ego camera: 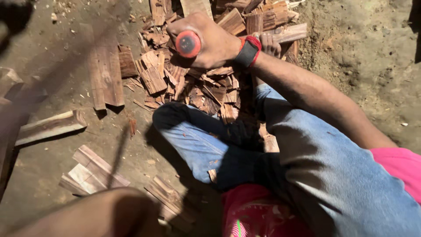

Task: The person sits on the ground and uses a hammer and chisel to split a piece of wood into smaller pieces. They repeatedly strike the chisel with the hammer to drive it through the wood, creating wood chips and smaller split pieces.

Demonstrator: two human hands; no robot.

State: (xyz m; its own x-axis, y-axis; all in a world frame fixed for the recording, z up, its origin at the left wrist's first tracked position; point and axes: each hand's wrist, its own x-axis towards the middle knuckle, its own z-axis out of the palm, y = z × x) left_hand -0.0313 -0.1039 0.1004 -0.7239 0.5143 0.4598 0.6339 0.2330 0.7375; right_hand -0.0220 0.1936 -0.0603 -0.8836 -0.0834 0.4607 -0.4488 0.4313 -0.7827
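My right hand [215,41] is at the top centre, fist closed around a tool handle whose round red butt end [188,44] faces the camera; the rest of the tool is hidden behind the hand. A black and red band [249,51] sits on that wrist. The hand hovers over a heap of split reddish wood pieces [197,83]. My left forearm [101,215] crosses the bottom left, blurred; its hand does not show. My legs in blue jeans [206,145] are folded on the ground under the heap.
Flat wood slabs [105,74] lie left of the heap, a pale billet [50,126] further left, and stacked split pieces [90,171] near my knee. Longer planks [285,33] lie at the top. All of it rests on a packed dirt floor [368,66].
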